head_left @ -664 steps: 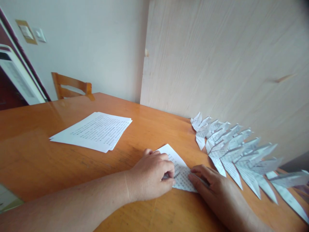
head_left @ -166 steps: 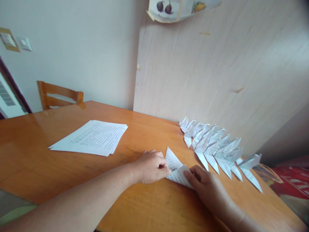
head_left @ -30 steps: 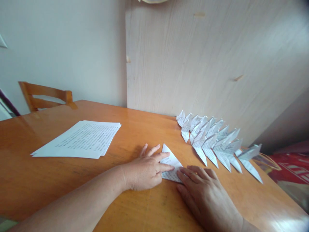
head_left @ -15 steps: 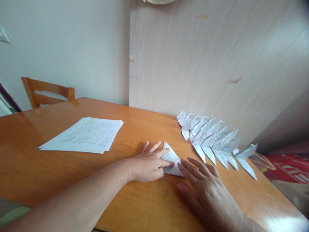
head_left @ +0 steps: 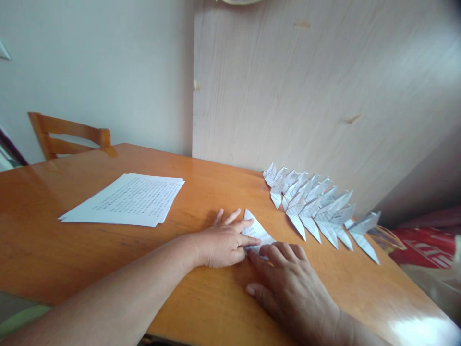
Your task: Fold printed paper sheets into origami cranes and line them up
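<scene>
A small triangle of folded printed paper (head_left: 255,229) lies on the orange wooden table (head_left: 216,307). My left hand (head_left: 223,240) rests flat on the table with its fingers stretched out, and the fingertips press on the triangle's left side. My right hand (head_left: 288,283) lies over the triangle's near right corner, fingers extended and pressing down along its edge. Neither hand lifts the paper.
A row of several folded paper pieces (head_left: 317,206) runs along the pale wooden board (head_left: 306,96) at the right. A stack of printed sheets (head_left: 129,199) lies at the left. A wooden chair (head_left: 68,137) stands behind the table. Red fabric (head_left: 425,242) shows past the table's right edge.
My right hand has slid left and forward onto the folded triangle, covering its near corner. My left hand stays flat on the paper's left side.
</scene>
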### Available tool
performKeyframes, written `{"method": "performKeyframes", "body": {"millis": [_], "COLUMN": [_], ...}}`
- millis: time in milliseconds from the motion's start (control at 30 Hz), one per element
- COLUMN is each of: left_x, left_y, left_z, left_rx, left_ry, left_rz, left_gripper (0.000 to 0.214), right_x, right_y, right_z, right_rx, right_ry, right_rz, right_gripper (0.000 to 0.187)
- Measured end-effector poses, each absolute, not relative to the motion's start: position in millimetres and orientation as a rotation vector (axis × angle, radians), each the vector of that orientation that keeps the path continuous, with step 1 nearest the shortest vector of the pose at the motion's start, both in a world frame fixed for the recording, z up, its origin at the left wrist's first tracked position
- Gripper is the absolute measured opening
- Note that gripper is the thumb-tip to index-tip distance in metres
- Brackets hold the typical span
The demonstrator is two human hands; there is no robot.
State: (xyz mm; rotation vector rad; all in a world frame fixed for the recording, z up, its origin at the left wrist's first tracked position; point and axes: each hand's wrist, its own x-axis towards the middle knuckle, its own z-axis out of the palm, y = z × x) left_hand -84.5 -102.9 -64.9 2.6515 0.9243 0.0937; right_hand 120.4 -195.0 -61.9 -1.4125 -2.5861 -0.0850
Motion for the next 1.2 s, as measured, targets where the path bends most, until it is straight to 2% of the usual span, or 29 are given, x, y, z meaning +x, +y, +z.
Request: {"method": "performKeyframes", "body": {"millis": [467, 1200], "left_x": [-82.3, -84.6], "left_y": [-103.9, -101.3], "left_z": [-61.3, -63.0], "left_rx": [2.629, 2.663], "left_ry": [0.97, 0.973], "left_rz": [0.056, 0.043], "left_gripper": [0.055, 0.058], "right_x": [147.2, 187.3], "right_y": [-212.0, -235.0], "right_z": [-57.5, -62.3], "right_rx": [-1.472, -1.601], "right_ry": [-2.52, -2.437], "right_rz": [-0.127, -0.313], "right_gripper": [0.037, 0.038]}}
